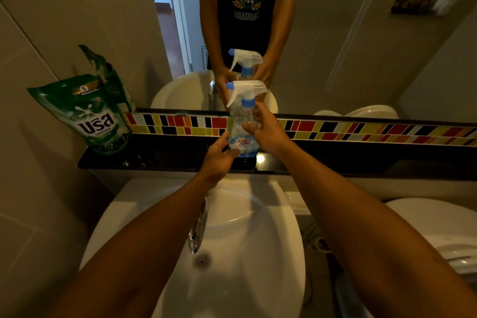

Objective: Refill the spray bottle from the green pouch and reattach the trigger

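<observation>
Standing upright on the glossy black ledge (167,160) beyond the smooth white oval basin (258,253) is one clear plastic spray bottle (241,134), its white trigger head with blue collar (246,91) fitted on top. The left hand (219,155) touches its base, fingers loosely curled; the right hand (268,131) cups its side, fingers spread, not clamped. One crinkled green foil pouch (90,113), torn open, leans far left.

Dim warm light, wide-angle edge warping
</observation>
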Motion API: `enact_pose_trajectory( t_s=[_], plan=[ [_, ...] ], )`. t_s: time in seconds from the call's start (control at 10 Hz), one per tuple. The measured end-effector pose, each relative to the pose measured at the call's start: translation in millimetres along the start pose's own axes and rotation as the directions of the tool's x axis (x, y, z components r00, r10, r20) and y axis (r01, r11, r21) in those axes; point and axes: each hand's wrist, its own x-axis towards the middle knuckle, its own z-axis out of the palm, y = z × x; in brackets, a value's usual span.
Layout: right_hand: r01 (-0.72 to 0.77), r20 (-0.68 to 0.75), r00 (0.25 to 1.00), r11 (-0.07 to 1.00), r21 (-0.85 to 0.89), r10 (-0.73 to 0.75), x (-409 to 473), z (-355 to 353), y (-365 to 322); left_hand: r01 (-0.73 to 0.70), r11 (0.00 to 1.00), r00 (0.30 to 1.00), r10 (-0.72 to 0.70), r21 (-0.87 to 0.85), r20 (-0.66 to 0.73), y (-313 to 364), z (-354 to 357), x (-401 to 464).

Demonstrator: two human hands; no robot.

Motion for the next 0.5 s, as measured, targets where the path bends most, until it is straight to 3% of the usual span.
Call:
enact_pose_trajectory(
  t_s=[0.3, 0.5],
  plan=[
    [-0.013, -0.037, 0.999, 0.999, 0.053, 0.015, -6, 3, 4, 0.027, 1.000, 1.000, -0.027, -0.009, 0.000, 4, 0, -1],
    [0.011, -0.238, 0.971, 0.993, 0.114, 0.016, -26, 7, 8, 0.034, 0.987, 0.995, -0.020, 0.158, -0.094, 14, -10, -12]
  ],
)
